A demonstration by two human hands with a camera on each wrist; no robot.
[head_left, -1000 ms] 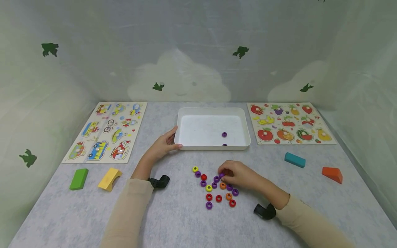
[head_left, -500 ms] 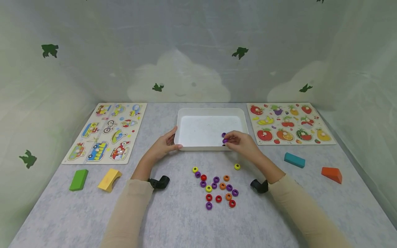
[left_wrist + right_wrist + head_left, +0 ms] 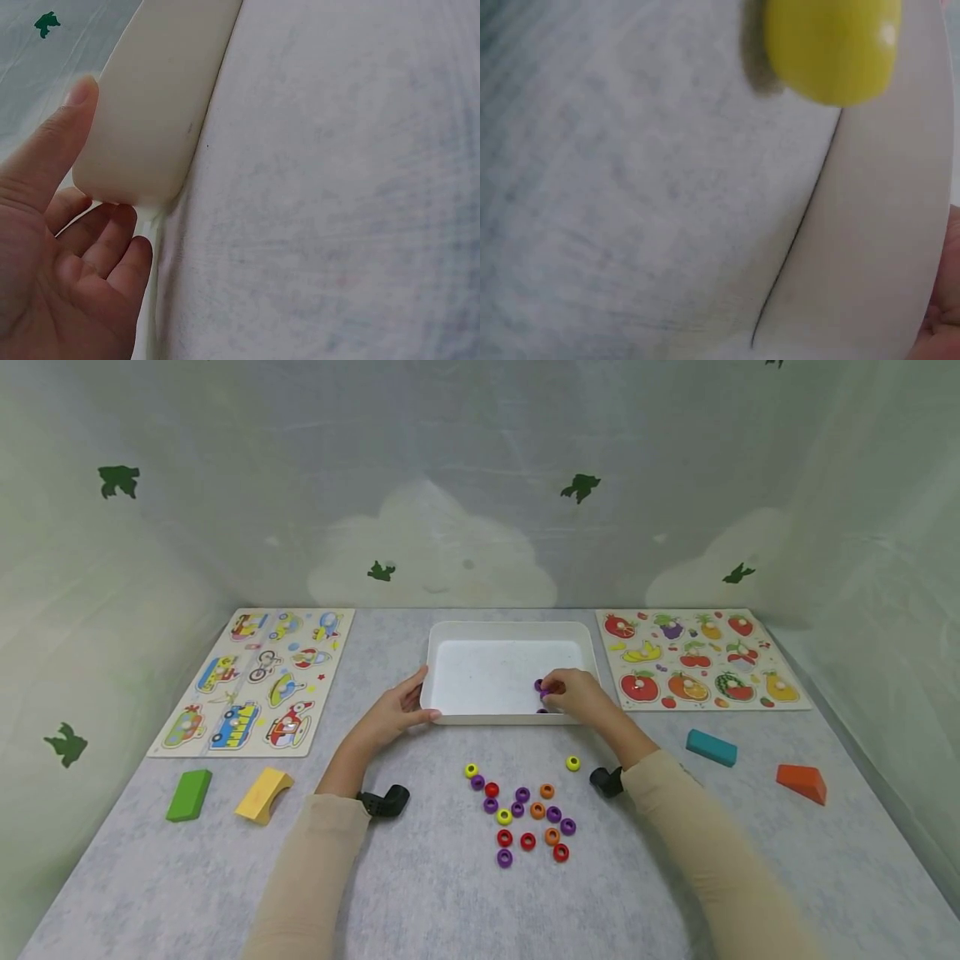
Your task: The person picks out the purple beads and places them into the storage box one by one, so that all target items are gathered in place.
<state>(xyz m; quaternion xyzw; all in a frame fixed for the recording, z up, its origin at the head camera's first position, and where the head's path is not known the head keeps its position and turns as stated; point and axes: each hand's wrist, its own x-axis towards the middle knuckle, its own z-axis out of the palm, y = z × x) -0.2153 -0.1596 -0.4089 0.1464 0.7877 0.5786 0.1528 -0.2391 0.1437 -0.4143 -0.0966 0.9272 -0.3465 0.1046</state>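
Head: the right hand (image 3: 581, 695) is pinching one purple bead (image 3: 543, 694) inside one white tray (image 3: 487, 720); two more purple beads (image 3: 538, 683) are lying there beside it, one partly hidden. Nearer the person, seven purple, four red beads (image 3: 528, 847), three orange beads (image 3: 552, 842), three yellow beads (image 3: 573, 767) are lying on the table (image 3: 420, 885).

Left wrist: the left hand (image 3: 71, 259) is gripping the tray's corner.

Right wrist: one yellow bead is sitting outside the tray.

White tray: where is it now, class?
In the head view, the white tray stands between the vehicle board at left and the fruit board at right; the left hand holds its near left corner.
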